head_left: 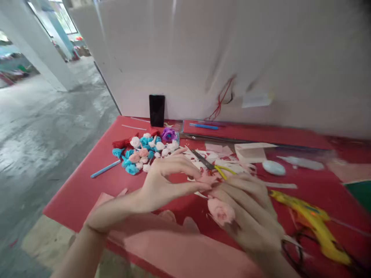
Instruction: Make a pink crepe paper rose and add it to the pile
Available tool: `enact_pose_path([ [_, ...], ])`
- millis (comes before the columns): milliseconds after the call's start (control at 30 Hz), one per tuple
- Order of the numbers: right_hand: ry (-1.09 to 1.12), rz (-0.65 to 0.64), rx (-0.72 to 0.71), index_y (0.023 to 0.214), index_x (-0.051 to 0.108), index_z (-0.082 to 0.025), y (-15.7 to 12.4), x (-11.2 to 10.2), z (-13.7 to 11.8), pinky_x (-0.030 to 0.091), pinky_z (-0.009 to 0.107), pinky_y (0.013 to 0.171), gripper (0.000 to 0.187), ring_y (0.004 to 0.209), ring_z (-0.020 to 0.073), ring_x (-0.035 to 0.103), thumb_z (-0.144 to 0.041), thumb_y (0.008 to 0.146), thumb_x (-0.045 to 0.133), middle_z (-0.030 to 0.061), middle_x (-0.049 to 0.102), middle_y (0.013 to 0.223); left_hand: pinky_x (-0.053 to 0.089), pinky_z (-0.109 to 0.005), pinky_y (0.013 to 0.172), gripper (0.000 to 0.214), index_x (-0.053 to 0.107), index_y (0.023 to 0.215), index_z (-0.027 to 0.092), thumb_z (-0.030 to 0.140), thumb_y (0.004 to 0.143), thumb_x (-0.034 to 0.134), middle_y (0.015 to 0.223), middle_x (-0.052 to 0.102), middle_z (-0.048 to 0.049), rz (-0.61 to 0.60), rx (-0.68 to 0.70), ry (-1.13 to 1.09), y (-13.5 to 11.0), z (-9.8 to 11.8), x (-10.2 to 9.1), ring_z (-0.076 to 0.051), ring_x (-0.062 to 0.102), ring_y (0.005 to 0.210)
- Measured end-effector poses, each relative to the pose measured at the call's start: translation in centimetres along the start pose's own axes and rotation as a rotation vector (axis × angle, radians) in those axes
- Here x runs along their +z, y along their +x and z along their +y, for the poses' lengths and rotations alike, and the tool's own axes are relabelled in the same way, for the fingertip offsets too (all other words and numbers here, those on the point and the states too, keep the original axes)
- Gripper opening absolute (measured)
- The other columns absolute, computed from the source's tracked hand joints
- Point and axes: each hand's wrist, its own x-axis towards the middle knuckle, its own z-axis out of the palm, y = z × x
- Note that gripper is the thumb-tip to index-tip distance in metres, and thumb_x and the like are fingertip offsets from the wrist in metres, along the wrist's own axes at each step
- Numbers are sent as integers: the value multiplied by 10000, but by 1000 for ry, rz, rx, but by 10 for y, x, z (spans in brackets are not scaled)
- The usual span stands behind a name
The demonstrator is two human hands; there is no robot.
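Observation:
A pale pink crepe-paper rose (222,211) is in my right hand (249,208), its bloom facing me beneath the curled fingers. My left hand (165,181) reaches in from the left, thumb and forefinger closed at a small pink paper piece (207,178) beside the right fingertips. Whether that piece joins the rose is hidden. Just beyond the hands lie scissors (210,164) with yellow handles, among white and pink paper scraps (228,161). Pink paper sheets (162,241) with rounded cut pieces spread along the near edge.
Blue, white, pink, red and purple paper flowers (145,150) cluster at the left. A phone (157,111) leans on the wall. A blue pen (106,169) lies left, a yellow glue gun (314,220) with cord lies right, and a pale oval object (274,168) sits behind it.

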Motion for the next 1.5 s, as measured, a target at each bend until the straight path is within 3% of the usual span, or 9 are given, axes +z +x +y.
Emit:
enact_pose_path([
  [233,-4,57,-10,846,604,-163,2,0,3,457,338,712,214,711,183,530,-29,875,439,45,647,670,484,-252,678,87,728,773,114,160,814,667,692,709,-57,-82,41,-27,-1,3,-2,-113,637,668],
  [467,-30,47,-35,716,525,-198,-1,2,6,455,366,728,247,709,188,531,-8,857,454,36,638,627,443,-294,718,185,732,825,104,35,804,561,714,593,-34,-196,22,-23,-4,8,-6,-114,538,695],
  [800,-24,-41,-45,793,587,-195,2,-5,9,419,372,762,224,745,189,517,-66,910,446,28,689,705,429,-251,729,373,738,999,282,15,782,594,758,576,0,-277,-257,-265,-6,10,-8,-111,522,755],
  [967,104,-16,78,784,571,-212,4,-5,7,422,377,765,256,736,186,506,-73,932,417,9,668,677,455,-259,748,311,758,903,226,-6,726,651,745,599,-3,-267,-310,-312,-5,7,-8,-112,537,750],
  [1067,213,-111,109,772,567,-205,8,-8,7,445,342,684,246,737,179,532,-40,899,436,8,647,667,468,-262,755,265,759,851,211,7,692,697,744,620,-5,-248,-337,-310,-6,5,-6,-116,543,756],
  [1200,280,-93,266,727,555,-201,9,-8,4,459,296,600,227,701,161,553,-70,889,465,12,589,644,483,-267,744,222,758,825,213,42,688,726,753,639,-7,-226,-372,-341,-7,4,-6,-115,550,750],
  [1400,282,-64,466,1026,584,-238,5,-5,-3,522,322,683,185,755,175,624,-134,897,500,19,652,789,481,-274,728,177,757,779,204,64,673,736,734,658,-10,-203,-419,-378,-4,3,-7,-121,563,732],
  [1500,314,-25,471,920,584,-236,6,-4,-5,515,299,644,114,712,163,620,-148,893,516,13,642,758,472,-259,718,152,748,754,185,55,677,730,730,664,-11,-219,-463,-395,-1,2,-8,-114,568,726],
])
